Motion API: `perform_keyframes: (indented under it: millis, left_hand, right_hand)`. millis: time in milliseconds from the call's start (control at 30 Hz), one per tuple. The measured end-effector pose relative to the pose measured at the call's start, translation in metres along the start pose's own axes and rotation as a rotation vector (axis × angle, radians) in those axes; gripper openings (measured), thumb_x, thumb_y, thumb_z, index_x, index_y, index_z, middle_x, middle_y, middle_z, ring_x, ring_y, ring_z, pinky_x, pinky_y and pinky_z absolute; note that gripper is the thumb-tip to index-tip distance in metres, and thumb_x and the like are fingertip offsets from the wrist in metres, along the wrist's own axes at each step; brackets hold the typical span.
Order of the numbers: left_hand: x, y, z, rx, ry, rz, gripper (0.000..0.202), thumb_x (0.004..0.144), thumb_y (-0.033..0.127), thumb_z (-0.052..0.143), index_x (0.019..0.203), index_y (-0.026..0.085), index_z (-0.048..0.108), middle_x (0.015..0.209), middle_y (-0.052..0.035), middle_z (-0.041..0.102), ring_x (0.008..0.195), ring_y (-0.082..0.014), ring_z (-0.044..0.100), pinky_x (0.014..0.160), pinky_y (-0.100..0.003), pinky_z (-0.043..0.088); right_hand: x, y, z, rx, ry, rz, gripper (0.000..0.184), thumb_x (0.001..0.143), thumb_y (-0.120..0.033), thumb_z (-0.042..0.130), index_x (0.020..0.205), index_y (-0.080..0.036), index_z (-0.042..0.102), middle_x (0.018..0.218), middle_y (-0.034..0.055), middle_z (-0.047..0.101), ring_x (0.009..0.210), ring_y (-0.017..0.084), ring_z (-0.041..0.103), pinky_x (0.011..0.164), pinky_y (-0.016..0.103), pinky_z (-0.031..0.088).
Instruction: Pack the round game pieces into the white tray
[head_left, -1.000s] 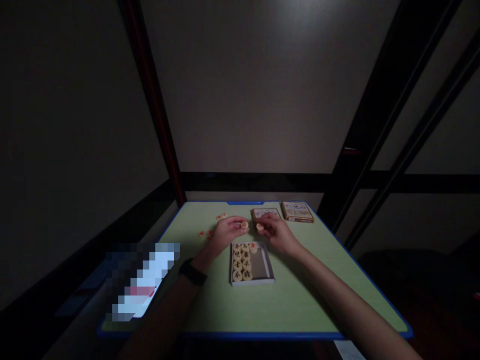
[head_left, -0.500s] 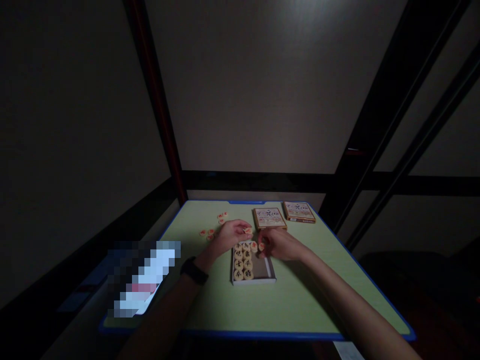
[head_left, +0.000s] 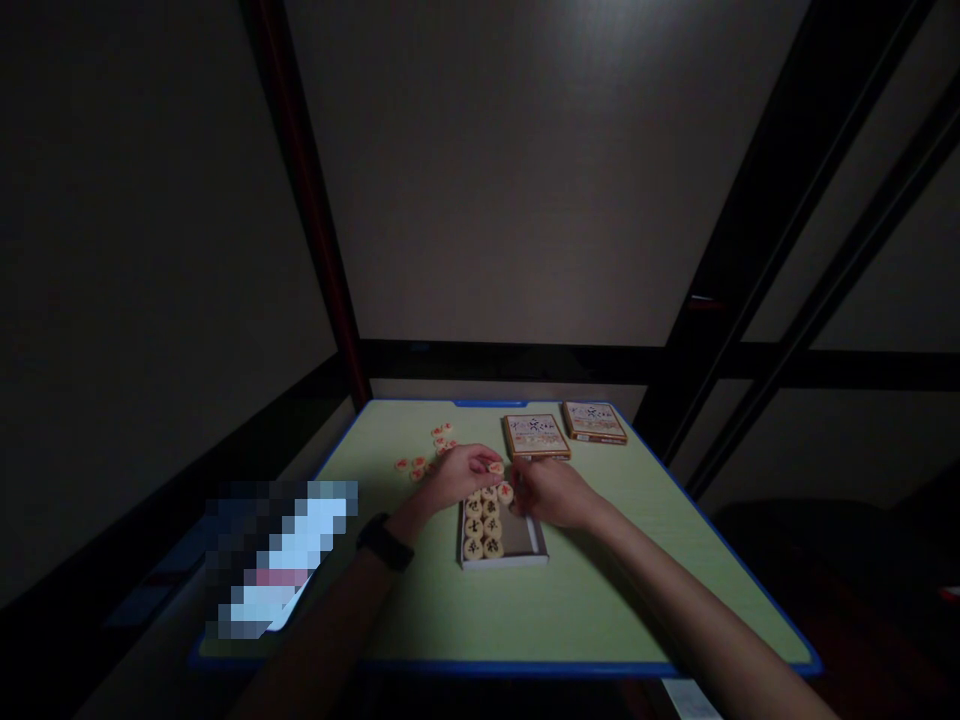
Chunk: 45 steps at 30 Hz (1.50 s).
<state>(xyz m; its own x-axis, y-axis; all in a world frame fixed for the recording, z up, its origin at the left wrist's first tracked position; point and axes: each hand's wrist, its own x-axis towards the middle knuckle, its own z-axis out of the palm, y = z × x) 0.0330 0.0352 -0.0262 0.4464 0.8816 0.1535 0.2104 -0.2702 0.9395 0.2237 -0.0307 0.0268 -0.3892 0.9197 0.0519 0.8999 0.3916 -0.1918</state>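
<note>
My left hand (head_left: 461, 474) pinches a Chinese chess piece (head_left: 496, 468) with red writing, above the far edge of the shallow open box (head_left: 504, 564). Inside the box, two columns of round pieces with black characters (head_left: 474, 526) fill the left side. One red-marked piece (head_left: 505, 494) sits at the far end of a third column. My right hand (head_left: 551, 490) is over the box's far right corner, its fingers closed and bent down beside that piece; whatever they hold is hidden behind them. A dark band circles my left wrist.
Several loose red-marked pieces (head_left: 418, 463) lie on the green table (head_left: 600, 600) left of my left hand. Beyond my hands are two closed printed boxes (head_left: 537, 436). A lit, blurred screen (head_left: 300, 555) is at the table's left edge. A wall stands behind.
The piece that showed in my right fingers is now hidden behind them, and that hand has shifted slightly left. My left hand still holds its piece, nearly in place.
</note>
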Motion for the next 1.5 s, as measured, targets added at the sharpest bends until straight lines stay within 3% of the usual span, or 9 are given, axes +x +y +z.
perform_keyframes:
  millis: [400,600,800,967,1133,1300,1500]
  left_hand:
    - [0.0,0.005,0.001,-0.124,0.014,-0.026,0.035,0.054,0.007,0.08,0.086,0.014,0.069,0.08,-0.0033,0.069,0.073,-0.0138,0.064,0.068,-0.025,0.052]
    - [-0.001,0.008,0.001,-0.15,0.014,-0.017,0.036,0.053,0.006,0.082,0.086,0.013,0.068,0.08,-0.0035,0.07,0.073,-0.0139,0.065,0.07,-0.026,0.052]
    - [0.001,0.007,0.001,-0.203,0.002,-0.01,0.04,0.052,0.01,0.085,0.089,0.013,0.068,0.081,-0.0042,0.07,0.074,-0.0139,0.065,0.071,-0.026,0.053]
    - [-0.004,0.015,0.0,-0.283,-0.055,-0.019,0.055,0.049,0.015,0.088,0.1,0.014,0.066,0.081,-0.0035,0.071,0.076,-0.016,0.067,0.073,-0.028,0.054]
    - [-0.012,0.025,-0.003,-0.262,-0.23,-0.036,0.069,0.058,0.022,0.086,0.122,0.014,0.061,0.087,-0.0057,0.073,0.075,-0.018,0.069,0.072,-0.029,0.053]
    - [-0.012,0.025,-0.001,-0.036,-0.125,0.085,0.06,0.061,0.02,0.084,0.118,0.016,0.067,0.109,-0.0115,0.072,0.095,-0.0219,0.067,0.08,-0.031,0.053]
    - [-0.014,0.024,-0.001,0.252,-0.04,0.154,0.038,0.067,0.02,0.078,0.105,0.018,0.073,0.109,-0.0093,0.072,0.095,-0.0226,0.066,0.084,-0.031,0.052]
  right_hand:
    - [0.004,0.005,0.005,0.064,0.02,-0.07,0.022,0.075,-0.019,0.075,0.093,-0.019,0.063,0.085,0.0058,0.072,0.077,0.02,0.065,0.058,0.026,0.029]
    - [0.005,0.004,0.008,0.079,0.065,-0.055,0.018,0.078,-0.02,0.072,0.093,-0.018,0.063,0.084,0.0057,0.072,0.075,0.019,0.063,0.059,0.026,0.028]
    - [0.005,0.009,0.004,0.201,0.137,-0.071,0.027,0.073,-0.019,0.075,0.097,-0.019,0.064,0.078,0.0014,0.067,0.07,0.017,0.059,0.059,0.024,0.033]
    - [0.005,0.014,0.003,0.284,0.277,-0.282,0.045,0.076,-0.009,0.069,0.119,-0.023,0.066,0.098,0.0051,0.065,0.086,0.018,0.061,0.075,0.027,0.045]
    - [0.005,0.013,0.004,0.362,0.222,-0.398,0.026,0.081,-0.011,0.069,0.104,-0.021,0.075,0.093,0.0057,0.065,0.086,0.018,0.062,0.078,0.027,0.048]
    - [0.005,0.015,-0.006,0.306,0.178,-0.276,0.02,0.071,-0.012,0.077,0.09,-0.019,0.074,0.085,0.0031,0.07,0.078,0.017,0.062,0.071,0.026,0.044]
    - [0.005,0.018,-0.006,0.186,0.075,-0.088,0.019,0.068,-0.018,0.074,0.087,-0.019,0.072,0.069,-0.0009,0.067,0.061,0.014,0.056,0.056,0.023,0.032]
